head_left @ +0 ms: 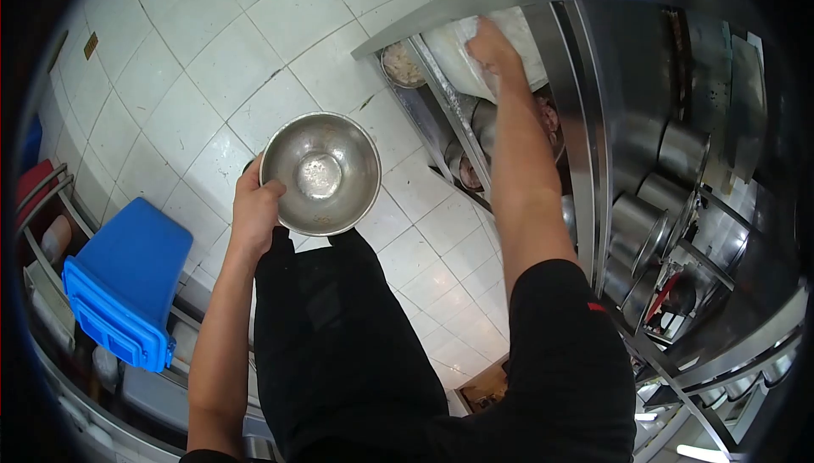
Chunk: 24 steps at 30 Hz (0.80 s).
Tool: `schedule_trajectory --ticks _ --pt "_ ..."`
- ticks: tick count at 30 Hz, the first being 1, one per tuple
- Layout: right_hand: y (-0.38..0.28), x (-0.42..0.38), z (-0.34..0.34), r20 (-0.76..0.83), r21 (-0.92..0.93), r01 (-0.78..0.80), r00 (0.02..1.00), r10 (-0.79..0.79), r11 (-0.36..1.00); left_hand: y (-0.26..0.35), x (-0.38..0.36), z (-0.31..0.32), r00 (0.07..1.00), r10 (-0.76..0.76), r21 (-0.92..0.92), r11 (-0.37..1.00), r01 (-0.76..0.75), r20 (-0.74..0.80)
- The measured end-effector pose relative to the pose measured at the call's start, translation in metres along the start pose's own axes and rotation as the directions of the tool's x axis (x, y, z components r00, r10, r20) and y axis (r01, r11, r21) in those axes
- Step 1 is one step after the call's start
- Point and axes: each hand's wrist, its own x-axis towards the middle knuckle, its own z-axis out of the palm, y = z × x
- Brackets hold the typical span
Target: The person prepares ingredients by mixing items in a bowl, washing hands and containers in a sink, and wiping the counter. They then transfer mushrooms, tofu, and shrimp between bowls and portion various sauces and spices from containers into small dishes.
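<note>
My left hand grips the rim of a round stainless steel bowl, its thumb over the inside edge. Only a few small stains show inside the bowl, which faces up over the floor. My right hand reaches under a steel counter. Its fingers are closed at a white, plastic-looking sheet or bag on the shelf; what lies under that is hidden. Beside it stands a metal bowl of pale food pieces. Nearer me, partly behind my forearm, are metal containers with reddish meat-like pieces.
A blue lidded bin stands on the left, in front of a metal rack. Steel counter rails run along the right, with several metal pots beyond them. White tiles cover the floor.
</note>
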Motion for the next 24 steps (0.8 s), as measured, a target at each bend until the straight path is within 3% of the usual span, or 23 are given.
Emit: schedule_trajectory --ticks 2,4,7,10,13,15,16,17,20,21,22,23,24 --pt "0.018 -0.007 -0.023 -0.024 0.37 -0.054 0.997 0.068 0.927 -0.004 0.001 -0.002 0.999 0.037 -0.027 0.999 -0.037 -0.006" --pt "0.043 -0.022 -0.044 -0.185 0.637 -0.002 0.97 0.155 0.771 -0.004 0.0 -0.006 0.998 0.062 -0.05 0.997 -0.063 -0.017" --pt "0.056 -0.058 -0.071 -0.359 0.844 0.202 0.901 0.243 0.497 0.0 -0.004 -0.013 0.999 0.032 -0.068 0.997 -0.033 -0.018" --pt "0.046 -0.053 -0.078 -0.39 0.853 0.262 0.895 0.217 0.452 -0.001 0.002 -0.026 0.999 0.016 -0.039 0.999 -0.017 -0.031" --pt "0.033 -0.019 -0.071 -0.264 0.777 0.139 0.957 0.118 0.614 -0.001 0.007 -0.029 0.999 0.006 -0.04 0.999 -0.008 -0.036" --pt "0.012 0.0 -0.053 -0.125 0.523 0.045 0.992 0.025 0.851 -0.002 0.009 -0.028 0.998 0.034 -0.064 0.997 -0.037 -0.054" --pt "-0.007 0.003 -0.044 -0.055 0.308 0.044 0.998 -0.028 0.951 -0.003 0.01 -0.026 0.998 0.029 -0.063 0.997 -0.033 -0.052" --pt "-0.028 0.0 -0.039 0.002 0.098 0.062 0.998 -0.063 0.993 -0.002 0.011 -0.023 0.999 0.024 -0.061 0.998 -0.027 -0.048" --pt "0.012 0.019 -0.011 0.122 -0.08 -0.023 0.992 0.032 0.997 0.0 0.012 -0.014 1.0 -0.01 -0.027 1.0 0.01 -0.017" --pt "0.068 0.03 -0.006 0.118 0.343 -0.066 0.993 0.027 0.937 0.001 0.013 -0.011 1.0 -0.026 -0.006 1.0 0.026 -0.003" --pt "0.08 0.035 -0.022 0.119 0.536 -0.084 0.993 0.023 0.84 -0.002 0.018 -0.006 1.0 -0.029 -0.007 1.0 0.029 -0.006" --pt "0.091 0.04 -0.039 0.12 0.704 -0.098 0.993 0.019 0.703 -0.01 0.022 -0.003 0.998 0.057 -0.038 0.998 -0.058 -0.013" --pt "0.061 0.046 -0.087 0.414 0.629 -0.414 0.895 0.167 0.658 -0.017 0.023 0.0 0.99 0.138 -0.068 0.988 -0.139 -0.026"
